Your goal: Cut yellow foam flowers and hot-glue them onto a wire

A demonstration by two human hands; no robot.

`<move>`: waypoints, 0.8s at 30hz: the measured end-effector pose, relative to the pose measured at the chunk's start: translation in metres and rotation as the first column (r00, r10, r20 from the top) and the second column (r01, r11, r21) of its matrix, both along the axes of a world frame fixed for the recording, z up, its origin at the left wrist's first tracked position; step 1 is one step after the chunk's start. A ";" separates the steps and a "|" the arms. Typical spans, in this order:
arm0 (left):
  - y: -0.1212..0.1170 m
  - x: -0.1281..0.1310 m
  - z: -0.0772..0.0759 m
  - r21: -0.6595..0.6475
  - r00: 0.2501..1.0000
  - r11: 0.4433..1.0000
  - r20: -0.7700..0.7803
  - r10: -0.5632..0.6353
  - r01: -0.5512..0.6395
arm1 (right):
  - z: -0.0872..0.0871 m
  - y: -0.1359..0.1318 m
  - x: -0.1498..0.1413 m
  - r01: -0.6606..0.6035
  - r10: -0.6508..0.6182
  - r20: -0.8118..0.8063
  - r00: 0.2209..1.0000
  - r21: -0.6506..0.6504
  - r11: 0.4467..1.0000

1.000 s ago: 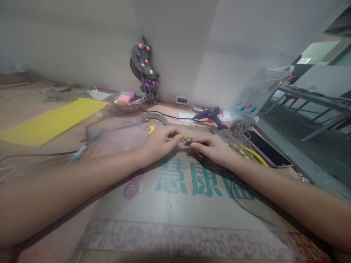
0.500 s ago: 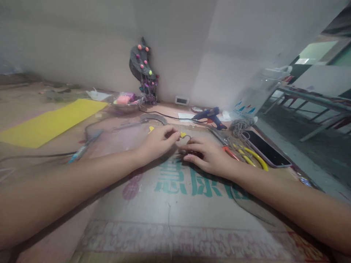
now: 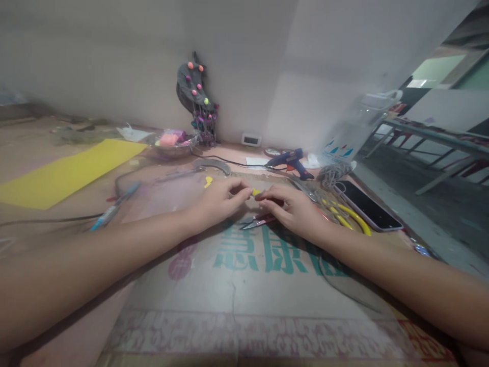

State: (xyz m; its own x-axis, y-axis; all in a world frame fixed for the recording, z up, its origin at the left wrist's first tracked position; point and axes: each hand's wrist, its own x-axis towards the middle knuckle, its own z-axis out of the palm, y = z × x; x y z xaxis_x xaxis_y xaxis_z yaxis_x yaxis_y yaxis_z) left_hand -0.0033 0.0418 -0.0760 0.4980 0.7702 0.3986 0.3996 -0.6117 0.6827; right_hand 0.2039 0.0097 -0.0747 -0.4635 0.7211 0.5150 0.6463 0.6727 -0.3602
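Over the printed cardboard, my left hand pinches a small yellow piece between thumb and fingertips. My right hand is closed in a pinch just to its right, on a short grey string that meets the yellow piece. How the two are joined is too small to make out. Below the right fingers lie small pointed snips, their handle partly hidden by the hand. Another yellow scrap rests behind my left hand.
Yellow sheet and blue pen lie left. Behind are a bowl, a decorated grey crescent and a glue gun. To the right are yellow-handled pliers, a phone, grey yarn and a clear bottle.
My right hand's fingers have closed in toward the yellow piece, and the string between the hands shows less. The snips beneath the right hand now show more clearly.
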 end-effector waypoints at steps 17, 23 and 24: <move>0.000 0.001 -0.004 0.086 0.991 0.993 -0.110 -0.076 0.085 | 0.001 -0.001 -0.003 0.058 -0.065 -0.080 0.995 -0.095 0.994; -0.001 0.002 -0.005 0.110 0.988 0.988 -0.128 -0.090 0.104 | 0.002 -0.002 -0.004 0.048 -0.055 -0.059 0.997 -0.117 0.992; 0.000 0.002 -0.006 0.123 0.986 0.986 -0.136 -0.097 0.114 | 0.003 -0.002 -0.005 0.048 -0.055 -0.057 0.997 -0.124 0.991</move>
